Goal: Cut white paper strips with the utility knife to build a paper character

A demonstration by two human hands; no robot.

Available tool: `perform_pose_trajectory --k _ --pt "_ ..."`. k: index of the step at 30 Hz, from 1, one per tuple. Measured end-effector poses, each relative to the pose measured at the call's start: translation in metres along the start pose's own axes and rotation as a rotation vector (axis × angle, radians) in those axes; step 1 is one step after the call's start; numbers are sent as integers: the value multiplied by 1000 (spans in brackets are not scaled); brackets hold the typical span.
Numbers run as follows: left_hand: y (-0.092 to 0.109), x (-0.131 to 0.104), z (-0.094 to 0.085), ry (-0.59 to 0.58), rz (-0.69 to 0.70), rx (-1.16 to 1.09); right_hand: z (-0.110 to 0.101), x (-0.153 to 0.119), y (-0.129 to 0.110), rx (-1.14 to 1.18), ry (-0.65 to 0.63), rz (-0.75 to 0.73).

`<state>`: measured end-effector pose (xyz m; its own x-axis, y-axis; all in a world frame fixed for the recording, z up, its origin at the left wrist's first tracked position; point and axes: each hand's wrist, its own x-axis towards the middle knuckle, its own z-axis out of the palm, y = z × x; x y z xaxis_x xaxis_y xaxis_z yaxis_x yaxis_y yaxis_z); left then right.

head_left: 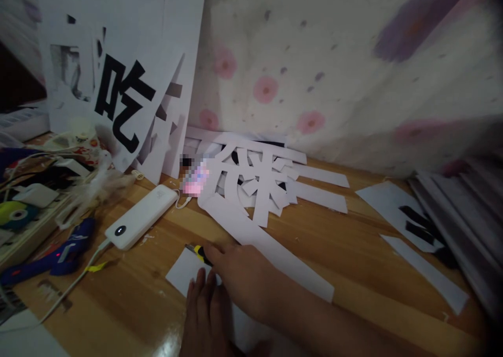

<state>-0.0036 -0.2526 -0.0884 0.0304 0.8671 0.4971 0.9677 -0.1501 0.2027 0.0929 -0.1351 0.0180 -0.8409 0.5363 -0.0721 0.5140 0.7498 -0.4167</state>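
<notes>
My right hand (pixel 245 276) grips a yellow-and-black utility knife (pixel 201 253), whose tip points left over a white sheet (pixel 181 272). Beside it, my left hand (pixel 208 315) lies with its fingers stretched out on that sheet, close under the right wrist. Part of the sheet is covered by both hands. Just beyond the right hand runs a long white strip (pixel 291 257). Farther back lies a heap of cut-out white character shapes (pixel 267 176), overlapping one another.
A white power bank (pixel 141 218) with a cable lies left, near a blue glue gun (pixel 68 252) and a cluttered power strip (pixel 35 220). White boards, one with a black printed character (pixel 126 105), lean at the back left. More cut pieces (pixel 424 273) lie right.
</notes>
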Motion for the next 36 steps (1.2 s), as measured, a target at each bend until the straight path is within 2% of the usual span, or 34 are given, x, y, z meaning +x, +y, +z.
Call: perform_pose_trajectory --k 8,15,18,24,31,36 --pt "-1 0 -4 -53 2 29 4 -2 -4 -135 -124 28" --pt "-14 -7 -3 -142 55 42 19 -13 0 -210 -73 -2" --pt "-16 -7 -3 -151 77 65 21 -16 0 -204 -105 -7" --pt "-9 -5 -9 -136 45 89 24 -30 2 -222 -76 -22" --pt "10 7 -13 -44 -46 92 10 -48 12 -176 -84 -77" --pt "12 8 -13 -67 -84 62 9 -54 15 -149 -95 -66"
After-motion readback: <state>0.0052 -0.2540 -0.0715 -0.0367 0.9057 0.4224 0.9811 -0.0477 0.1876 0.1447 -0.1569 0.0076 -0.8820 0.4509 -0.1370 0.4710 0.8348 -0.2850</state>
